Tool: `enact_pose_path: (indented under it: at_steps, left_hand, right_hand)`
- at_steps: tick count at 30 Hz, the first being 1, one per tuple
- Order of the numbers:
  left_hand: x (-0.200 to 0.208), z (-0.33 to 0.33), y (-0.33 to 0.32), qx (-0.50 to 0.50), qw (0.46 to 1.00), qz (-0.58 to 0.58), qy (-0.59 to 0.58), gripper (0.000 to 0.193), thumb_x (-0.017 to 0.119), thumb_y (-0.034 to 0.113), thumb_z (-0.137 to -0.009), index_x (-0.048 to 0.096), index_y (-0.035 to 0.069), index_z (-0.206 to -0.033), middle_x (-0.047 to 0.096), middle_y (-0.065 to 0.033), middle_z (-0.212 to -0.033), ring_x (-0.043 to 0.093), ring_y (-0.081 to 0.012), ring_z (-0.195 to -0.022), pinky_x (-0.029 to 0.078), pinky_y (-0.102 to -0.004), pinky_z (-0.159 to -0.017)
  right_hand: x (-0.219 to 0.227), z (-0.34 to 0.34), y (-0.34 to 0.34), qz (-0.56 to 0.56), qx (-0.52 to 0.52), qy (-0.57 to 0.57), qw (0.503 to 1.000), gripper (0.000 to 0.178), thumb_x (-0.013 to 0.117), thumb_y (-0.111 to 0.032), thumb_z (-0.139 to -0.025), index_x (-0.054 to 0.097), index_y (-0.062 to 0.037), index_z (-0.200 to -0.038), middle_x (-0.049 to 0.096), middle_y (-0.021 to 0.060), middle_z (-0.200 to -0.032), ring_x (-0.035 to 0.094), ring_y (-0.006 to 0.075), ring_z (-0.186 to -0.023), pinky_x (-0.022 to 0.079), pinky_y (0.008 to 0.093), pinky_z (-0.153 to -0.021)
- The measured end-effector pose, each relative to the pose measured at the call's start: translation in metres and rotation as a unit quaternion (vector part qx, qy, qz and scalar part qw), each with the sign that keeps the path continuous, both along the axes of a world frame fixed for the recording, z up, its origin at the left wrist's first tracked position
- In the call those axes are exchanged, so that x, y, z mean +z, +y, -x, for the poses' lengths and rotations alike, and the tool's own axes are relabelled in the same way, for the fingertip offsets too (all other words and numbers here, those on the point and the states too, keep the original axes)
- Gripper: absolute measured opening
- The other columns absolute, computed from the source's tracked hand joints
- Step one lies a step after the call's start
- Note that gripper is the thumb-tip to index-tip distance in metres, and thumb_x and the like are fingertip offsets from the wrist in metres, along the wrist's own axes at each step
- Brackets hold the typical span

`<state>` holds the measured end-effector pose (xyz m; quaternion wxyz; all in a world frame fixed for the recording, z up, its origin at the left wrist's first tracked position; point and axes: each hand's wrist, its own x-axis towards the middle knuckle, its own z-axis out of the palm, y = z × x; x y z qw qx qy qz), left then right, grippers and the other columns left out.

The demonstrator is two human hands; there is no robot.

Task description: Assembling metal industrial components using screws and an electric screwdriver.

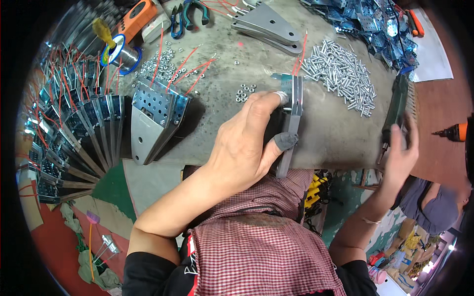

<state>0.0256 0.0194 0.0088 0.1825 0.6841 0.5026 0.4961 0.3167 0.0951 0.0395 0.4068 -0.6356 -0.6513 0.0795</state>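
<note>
My left hand is closed around a grey wedge-shaped bracket stood on its narrow edge, with a perforated plate and red wires at its far end. Grey tape wraps the thumb, white tape another finger. At the right my right hand, slightly blurred, has its fingers apart beside a dark green power screwdriver, whose bit points toward me. Beyond the bracket lies a heap of silver screws. Several small nuts lie left of it.
Left stand a finished-looking bracket and a fan of many more. At the back are a solder spool, pliers, stacked grey brackets and a pile of perforated plates. An orange-black tool juts in at right.
</note>
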Motion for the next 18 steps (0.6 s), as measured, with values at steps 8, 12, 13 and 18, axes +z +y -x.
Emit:
enact_pose_path:
  at_steps: [8, 12, 13, 18]
  left_hand:
    - [0.022, 0.042, 0.000, 0.123, 0.970, -0.002, 0.209, 0.038, 0.064, -0.002, -0.070, 0.053, -0.001, -0.106, 0.057, -0.0181, -0.091, 0.060, -0.0345, -0.080, 0.049, -0.0423, -0.069]
    - [0.031, 0.038, -0.004, 0.096, 0.931, 0.082, 0.343, 0.037, 0.060, -0.007, -0.068, 0.057, -0.003, -0.105, 0.057, -0.0173, -0.094, 0.056, -0.0364, -0.087, 0.047, -0.0396, -0.077]
    - [0.029, 0.038, -0.004, 0.079, 0.932, 0.088, 0.342, 0.036, 0.060, -0.005, -0.068, 0.058, -0.004, -0.104, 0.056, -0.0168, -0.094, 0.055, -0.0352, -0.087, 0.047, -0.0400, -0.077]
    - [0.037, 0.040, -0.007, 0.037, 0.919, 0.107, 0.379, 0.036, 0.061, -0.005, -0.067, 0.058, -0.004, -0.103, 0.056, -0.0158, -0.093, 0.056, -0.0339, -0.087, 0.047, -0.0396, -0.077]
  right_hand:
    - [-0.007, -0.067, 0.060, 0.145, -0.004, -0.108, 0.983, 0.067, 0.065, -0.029, -0.087, 0.037, 0.0041, -0.139, 0.053, 0.0160, -0.126, 0.053, 0.0181, -0.108, 0.041, 0.0293, -0.094]
    - [-0.032, -0.087, 0.078, 0.180, 0.009, 0.100, 0.979, 0.067, 0.065, -0.022, -0.086, 0.035, 0.0060, -0.139, 0.047, 0.0196, -0.133, 0.046, 0.0203, -0.122, 0.036, 0.0306, -0.101]
    - [-0.040, -0.083, 0.071, 0.054, 0.026, 0.133, 0.989, 0.064, 0.065, -0.020, -0.085, 0.038, 0.0061, -0.137, 0.052, 0.0171, -0.125, 0.053, 0.0193, -0.112, 0.043, 0.0311, -0.094]
    - [0.009, -0.022, 0.010, -0.005, 0.128, 0.551, 0.825, 0.053, 0.060, -0.010, -0.083, 0.040, 0.0085, -0.129, 0.056, 0.0154, -0.104, 0.058, 0.0224, -0.095, 0.050, 0.0296, -0.080]
